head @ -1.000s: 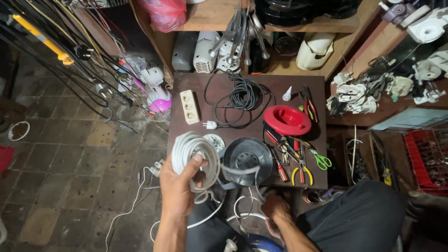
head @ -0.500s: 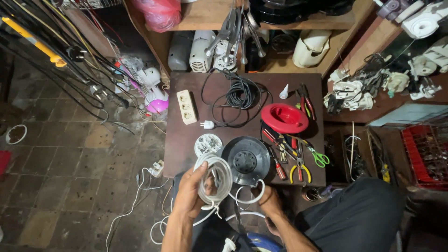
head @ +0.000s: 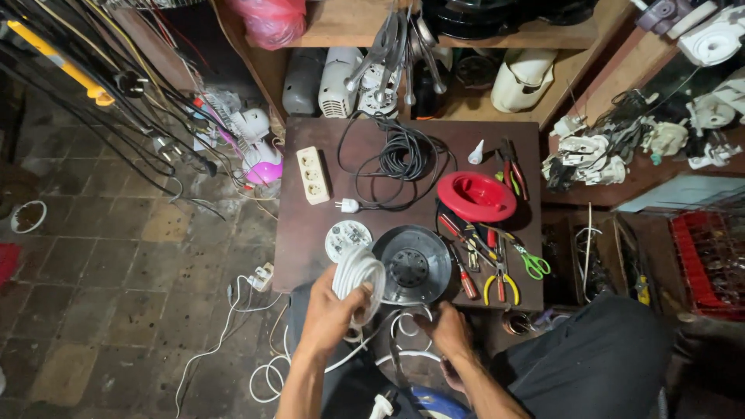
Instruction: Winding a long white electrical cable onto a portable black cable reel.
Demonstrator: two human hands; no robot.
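- Leftward, the left hand (head: pixel 330 314) has its grip clamped on a white cable coil (head: pixel 358 281) at the surface's (head: pixel 310 233) near edge.
- Beside it lies a dark round housing (head: pixel 411 265).
- Below, the right hand (head: pixel 448 332) pinches a loose white cable loop (head: pixel 403 320).
- Farther right, a red dish (head: pixel 476 195) sits among pliers (head: pixel 500 275).

A cramped repair workshop for small electrical appliances: a dark wooden worktable (head: pixel 310 233) strewn with pliers (head: pixel 500 283), screwdrivers (head: pixel 454 233) and a coiled black cable (head: pixel 400 155), shelves of fan parts (head: pixel 349 77), hanging power cords (head: pixel 93 116)
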